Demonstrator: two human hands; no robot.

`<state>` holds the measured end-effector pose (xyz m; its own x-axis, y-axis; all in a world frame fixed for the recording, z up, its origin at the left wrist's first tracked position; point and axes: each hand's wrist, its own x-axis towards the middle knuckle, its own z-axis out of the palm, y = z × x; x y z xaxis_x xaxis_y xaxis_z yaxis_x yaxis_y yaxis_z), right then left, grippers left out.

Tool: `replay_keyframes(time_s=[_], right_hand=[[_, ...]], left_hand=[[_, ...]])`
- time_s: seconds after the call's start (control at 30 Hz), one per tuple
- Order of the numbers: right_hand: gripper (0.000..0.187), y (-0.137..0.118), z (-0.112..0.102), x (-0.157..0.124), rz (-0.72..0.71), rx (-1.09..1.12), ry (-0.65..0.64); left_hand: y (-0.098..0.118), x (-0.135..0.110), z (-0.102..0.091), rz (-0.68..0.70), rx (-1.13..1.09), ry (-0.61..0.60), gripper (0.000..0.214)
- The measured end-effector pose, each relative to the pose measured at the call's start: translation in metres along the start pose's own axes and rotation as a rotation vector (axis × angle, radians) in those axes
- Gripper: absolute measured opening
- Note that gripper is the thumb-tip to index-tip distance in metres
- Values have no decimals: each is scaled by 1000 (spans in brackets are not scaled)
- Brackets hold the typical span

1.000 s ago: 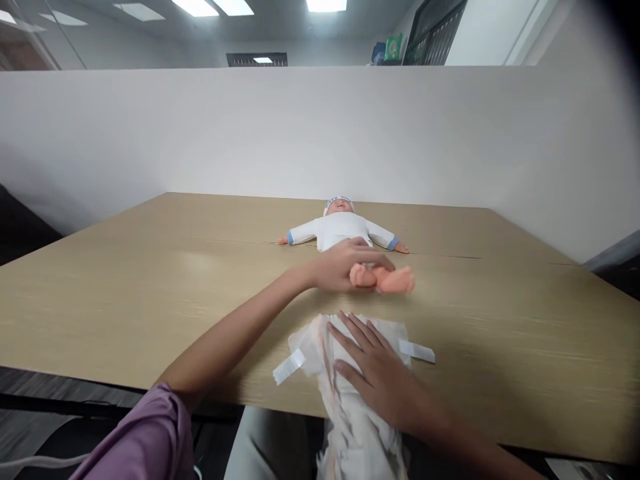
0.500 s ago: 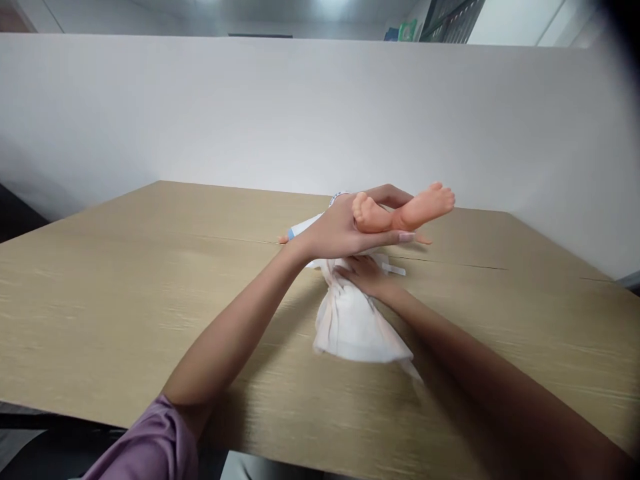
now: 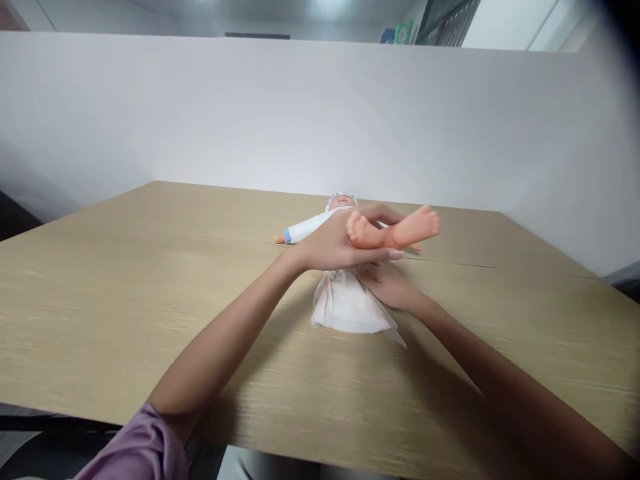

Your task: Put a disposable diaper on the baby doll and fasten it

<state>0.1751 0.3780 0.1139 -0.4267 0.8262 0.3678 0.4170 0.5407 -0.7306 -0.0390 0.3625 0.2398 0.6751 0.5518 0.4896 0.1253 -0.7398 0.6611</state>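
Observation:
A baby doll (image 3: pixel 310 228) in a white top with blue cuffs lies on its back on the table, its head at the far side. My left hand (image 3: pixel 333 243) is closed around the doll's legs and holds them raised, the two bare feet (image 3: pixel 415 228) pointing right. Below them a white diaper (image 3: pixel 353 310) spreads toward me, its near end flared and its far part gathered under the doll. My right hand (image 3: pixel 387 283) grips the diaper's right side beneath the raised legs; its fingertips are partly hidden by my left hand.
The wood-grain table (image 3: pixel 125 300) stretches to both sides, with a thin seam across it. A white partition (image 3: pixel 250 113) rises behind its far edge. Part of a dark chair (image 3: pixel 65 453) shows at the lower left.
The doll's feet and my left hand have come down slightly, uncovering part of the doll's head. My right hand has shifted a little right, and the diaper's near edge has moved away from me.

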Motion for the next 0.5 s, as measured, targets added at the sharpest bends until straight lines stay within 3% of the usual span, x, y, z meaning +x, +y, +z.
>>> replay_keyframes(time_s=[0.1, 0.27, 0.43, 0.5], right_hand=[[38, -30, -6, -33, 83, -129, 92], [39, -59, -4, -50, -78, -186, 247], [49, -49, -17, -55, -107, -145, 162], [46, -37, -29, -63, -201, -207, 65]], left_hand=[[-2, -7, 9, -45, -24, -39, 40], [-5, -21, 27, -13, -42, -84, 44], [-8, -52, 19, 31, 71, -97, 47], [-18, -72, 10, -2, 162, -135, 43]])
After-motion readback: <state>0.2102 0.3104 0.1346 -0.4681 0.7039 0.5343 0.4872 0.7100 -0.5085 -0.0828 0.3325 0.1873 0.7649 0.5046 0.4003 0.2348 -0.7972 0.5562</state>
